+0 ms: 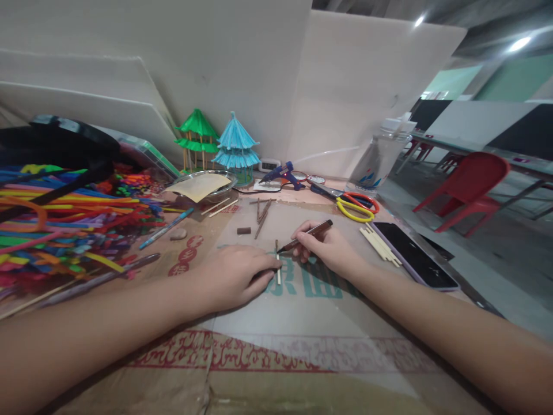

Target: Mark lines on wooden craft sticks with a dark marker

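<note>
The right fingers (302, 237) hold a brown marker (318, 228), its tip at the stick (279, 276) on the desk (242, 392). The left fingers (259, 264) are closed in on that stick, index across it, seemingly steadying it. Its far end is brown and the near end pale, so its colouring looks only partly done. Just beyond lie the cap (244, 230), off the marker, and a few brown sticks (262, 219), apparently finished. The pale sticks (380, 246) beside the phone (419, 256) look uncoloured. Farther back, a green pavilion (196, 141) and a blue pavilion (235, 144) stand roofed, seemingly complete.
</note>
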`<action>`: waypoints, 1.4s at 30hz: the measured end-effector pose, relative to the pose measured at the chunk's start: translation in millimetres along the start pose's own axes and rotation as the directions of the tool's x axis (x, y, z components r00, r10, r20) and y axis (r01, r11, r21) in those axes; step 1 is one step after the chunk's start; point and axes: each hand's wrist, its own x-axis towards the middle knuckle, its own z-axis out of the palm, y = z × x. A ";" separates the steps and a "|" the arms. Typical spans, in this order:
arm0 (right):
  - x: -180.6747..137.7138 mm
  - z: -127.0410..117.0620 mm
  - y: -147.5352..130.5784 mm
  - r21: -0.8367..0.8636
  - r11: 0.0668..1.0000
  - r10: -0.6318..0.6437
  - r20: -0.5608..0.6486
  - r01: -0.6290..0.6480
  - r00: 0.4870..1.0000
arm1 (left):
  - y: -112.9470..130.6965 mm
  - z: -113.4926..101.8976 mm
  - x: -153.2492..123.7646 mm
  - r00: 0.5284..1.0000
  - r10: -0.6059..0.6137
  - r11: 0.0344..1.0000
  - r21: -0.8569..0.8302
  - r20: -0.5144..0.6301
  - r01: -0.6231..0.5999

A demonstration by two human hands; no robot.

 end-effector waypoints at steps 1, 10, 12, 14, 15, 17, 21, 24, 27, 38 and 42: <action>0.3 0.1 0.2 0.001 1.000 -0.003 -0.014 0.003 1.000 | -0.1 0.2 0.0 1.000 0.001 1.000 0.001 0.001 -0.001; 0.3 0.2 -0.1 -0.004 1.000 0.009 0.019 -0.009 1.000 | 0.2 0.5 -0.8 1.000 0.007 1.000 0.006 -0.009 -0.007; -0.3 0.1 -0.8 0.003 1.000 0.007 0.033 -0.007 0.999 | 0.3 0.2 -0.5 1.000 0.011 1.000 0.008 -0.012 -0.011; -0.8 -0.1 -1.2 0.011 1.000 0.004 0.044 -0.004 0.999 | 0.5 -0.1 -0.3 1.000 0.016 1.000 0.007 -0.017 -0.016; -0.9 -0.2 -1.2 0.013 1.000 0.003 0.045 -0.003 0.999 | 0.6 -0.2 -0.2 1.000 0.021 1.000 0.006 -0.020 -0.021; -0.8 -0.2 -0.9 0.007 1.000 -0.001 0.034 0.001 0.999 | 0.9 -0.5 -0.2 0.999 0.027 1.000 0.005 -0.022 -0.027; 0.0 0.2 -0.1 -0.015 1.000 -0.002 -0.022 0.002 1.000 | 1.1 -0.9 0.3 1.000 0.022 1.000 0.006 -0.022 -0.022; 0.1 0.2 0.3 -0.013 1.000 -0.002 -0.033 0.002 0.999 | 0.8 -0.7 0.5 1.000 0.020 1.000 0.003 -0.022 -0.020; -0.8 0.1 -0.1 0.007 1.000 -0.004 -0.010 0.004 1.000 | 0.1 0.3 0.1 0.999 0.023 1.000 0.011 -0.026 -0.023; -2.8 -0.6 -2.1 0.020 0.999 0.024 0.037 -0.025 0.999 | 1.6 -0.2 -3.4 0.994 0.084 0.994 0.070 -0.070 -0.079; -1.7 -0.7 0.0 0.023 1.000 0.014 0.007 -0.014 1.000 | 1.9 -1.0 -3.0 0.995 0.088 0.994 0.067 -0.055 -0.084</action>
